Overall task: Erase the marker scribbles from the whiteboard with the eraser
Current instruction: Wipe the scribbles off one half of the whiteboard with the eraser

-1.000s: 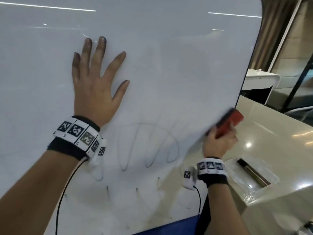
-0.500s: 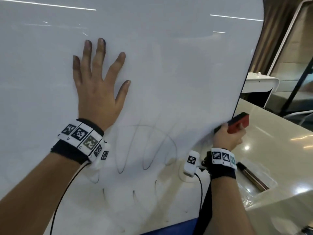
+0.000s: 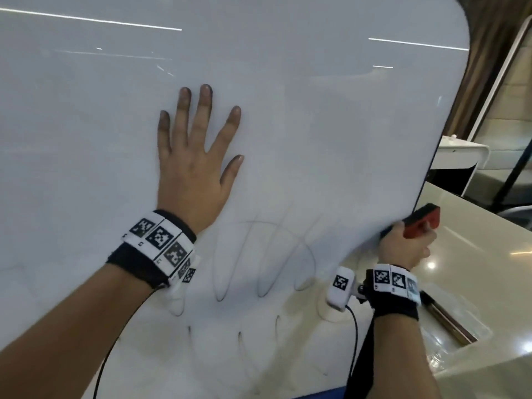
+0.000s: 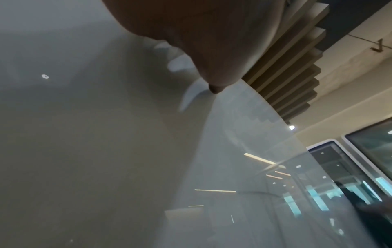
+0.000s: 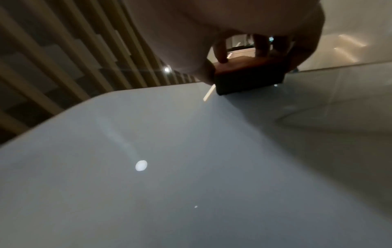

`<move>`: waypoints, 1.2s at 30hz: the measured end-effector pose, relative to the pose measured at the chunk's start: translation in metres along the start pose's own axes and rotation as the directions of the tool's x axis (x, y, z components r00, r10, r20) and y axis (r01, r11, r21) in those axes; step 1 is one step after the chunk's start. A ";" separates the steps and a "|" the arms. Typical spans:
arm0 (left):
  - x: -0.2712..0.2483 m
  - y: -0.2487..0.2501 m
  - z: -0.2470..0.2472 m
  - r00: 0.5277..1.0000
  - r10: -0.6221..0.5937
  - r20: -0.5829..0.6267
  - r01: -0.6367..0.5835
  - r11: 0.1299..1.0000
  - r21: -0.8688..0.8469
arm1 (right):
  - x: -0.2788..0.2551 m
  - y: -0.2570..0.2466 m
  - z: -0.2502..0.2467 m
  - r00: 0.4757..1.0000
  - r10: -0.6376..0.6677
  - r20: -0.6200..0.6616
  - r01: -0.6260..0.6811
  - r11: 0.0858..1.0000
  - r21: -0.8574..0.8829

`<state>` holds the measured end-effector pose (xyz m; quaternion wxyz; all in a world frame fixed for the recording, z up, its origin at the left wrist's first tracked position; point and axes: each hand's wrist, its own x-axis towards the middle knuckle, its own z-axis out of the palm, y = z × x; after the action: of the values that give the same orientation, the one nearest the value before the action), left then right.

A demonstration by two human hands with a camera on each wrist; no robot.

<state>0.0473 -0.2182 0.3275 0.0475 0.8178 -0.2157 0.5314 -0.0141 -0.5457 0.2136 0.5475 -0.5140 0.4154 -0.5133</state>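
Observation:
A large whiteboard (image 3: 316,110) stands tilted in front of me. Faint looped marker scribbles (image 3: 259,263) run across its lower middle, with short strokes below them. My left hand (image 3: 195,156) lies flat on the board above the scribbles, fingers spread, tips dark with ink. My right hand (image 3: 403,246) grips a red eraser (image 3: 423,221) with a black pad at the board's right edge, to the right of the scribbles. In the right wrist view the eraser (image 5: 248,75) has its black pad against the board (image 5: 169,167), fingers (image 5: 220,50) curled over its top.
A glossy beige table (image 3: 475,240) extends to the right behind the board. On it lies a clear plastic tray (image 3: 460,332) holding a dark marker (image 3: 446,318). A white desk (image 3: 460,156) and a dark slanted pole (image 3: 518,165) stand further back right.
My right hand has carried the eraser rightward and slightly up along the board's right edge. The left hand has stayed flat on the board.

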 end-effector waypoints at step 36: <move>-0.036 -0.082 -0.034 0.995 -0.100 0.017 0.101 0.984 -0.145 | -0.128 0.009 0.045 0.815 -0.574 0.071 0.573 0.818 0.043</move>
<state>0.0390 -0.1227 0.3223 0.1327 0.8246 -0.2124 0.5073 0.0149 -0.4139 0.2008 0.3888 -0.6301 0.2140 -0.6372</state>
